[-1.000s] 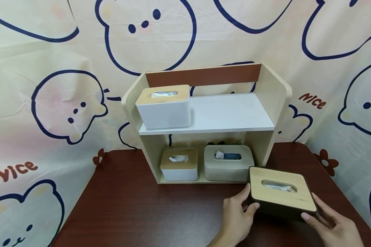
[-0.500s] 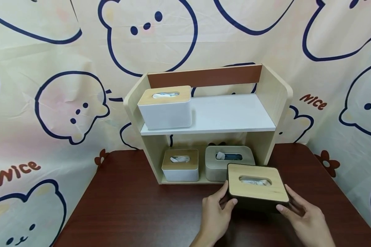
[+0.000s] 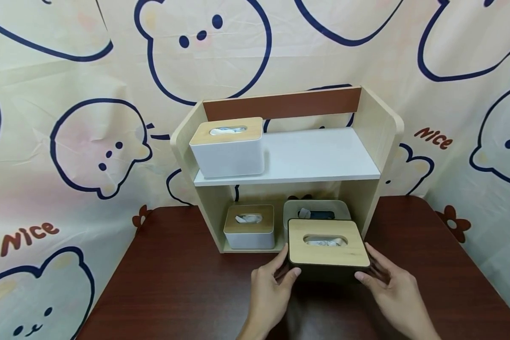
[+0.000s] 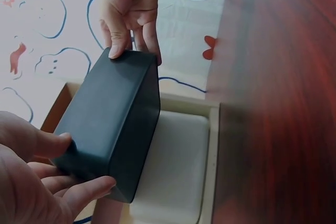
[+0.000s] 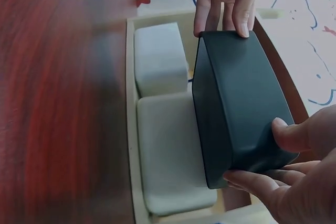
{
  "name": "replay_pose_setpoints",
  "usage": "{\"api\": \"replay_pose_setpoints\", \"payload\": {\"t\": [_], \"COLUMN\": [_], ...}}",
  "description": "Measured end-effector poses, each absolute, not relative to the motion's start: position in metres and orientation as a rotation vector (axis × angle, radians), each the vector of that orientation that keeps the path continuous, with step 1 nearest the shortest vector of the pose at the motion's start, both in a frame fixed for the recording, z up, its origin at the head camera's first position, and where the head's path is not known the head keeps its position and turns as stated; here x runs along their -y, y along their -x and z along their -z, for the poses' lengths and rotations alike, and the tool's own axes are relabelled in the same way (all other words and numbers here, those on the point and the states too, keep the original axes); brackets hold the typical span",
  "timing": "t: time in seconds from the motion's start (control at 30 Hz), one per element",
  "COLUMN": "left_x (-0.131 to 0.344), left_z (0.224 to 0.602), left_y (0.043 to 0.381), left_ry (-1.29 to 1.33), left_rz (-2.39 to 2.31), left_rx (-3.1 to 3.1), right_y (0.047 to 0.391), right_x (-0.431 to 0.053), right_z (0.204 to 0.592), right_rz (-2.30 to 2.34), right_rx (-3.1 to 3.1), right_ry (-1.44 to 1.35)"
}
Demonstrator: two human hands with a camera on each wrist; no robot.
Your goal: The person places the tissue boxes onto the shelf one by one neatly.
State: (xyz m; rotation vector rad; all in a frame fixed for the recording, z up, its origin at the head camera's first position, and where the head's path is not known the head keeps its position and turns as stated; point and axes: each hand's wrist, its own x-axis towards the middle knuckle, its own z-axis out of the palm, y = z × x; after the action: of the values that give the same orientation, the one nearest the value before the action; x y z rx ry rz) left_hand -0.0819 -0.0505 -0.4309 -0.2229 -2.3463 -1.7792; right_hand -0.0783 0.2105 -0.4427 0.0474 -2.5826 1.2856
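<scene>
A black tissue box (image 3: 329, 245) with a pale wooden lid hangs above the table, in front of the shelf's lower right. My left hand (image 3: 273, 288) grips its left end, thumb on the front face. At the opposite end my right hand (image 3: 393, 290) holds it the same way. Both wrist views show the dark front (image 4: 105, 108) of the box between the two hands. Behind it, partly hidden, a grey-green tissue box (image 3: 314, 208) stands on the lower shelf. A smaller white tissue box (image 3: 249, 231) with a wooden lid stands to its left.
The two-tier shelf (image 3: 369, 141) stands on the dark wooden table (image 3: 174, 283). A larger white tissue box (image 3: 229, 156) with a wooden lid occupies the left of its white upper board (image 3: 318, 153). A printed cloth (image 3: 89, 71) hangs behind.
Both hands have carried the black tissue box leftward from the shelf's right side, turning it nearly straight. It now covers part of the grey-green box. The other boxes stay put.
</scene>
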Motion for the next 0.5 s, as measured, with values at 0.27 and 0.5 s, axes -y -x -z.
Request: {"api": "replay_pose_setpoints", "payload": {"t": [0.27,0.5], "left_x": [0.063,0.068], "left_z": [0.417,0.398], "left_y": [0.078,0.077], "left_ry": [0.226,0.219], "left_rz": [1.755,1.741], "left_rx": [2.279,2.275], "right_y": [0.078,0.077], "right_x": [-0.201,-0.199], "right_z": [0.426,0.401], "right_rz": [-1.273,-1.158], "right_rx": [2.473,2.441], "right_ry": [-0.207,-0.276]}}
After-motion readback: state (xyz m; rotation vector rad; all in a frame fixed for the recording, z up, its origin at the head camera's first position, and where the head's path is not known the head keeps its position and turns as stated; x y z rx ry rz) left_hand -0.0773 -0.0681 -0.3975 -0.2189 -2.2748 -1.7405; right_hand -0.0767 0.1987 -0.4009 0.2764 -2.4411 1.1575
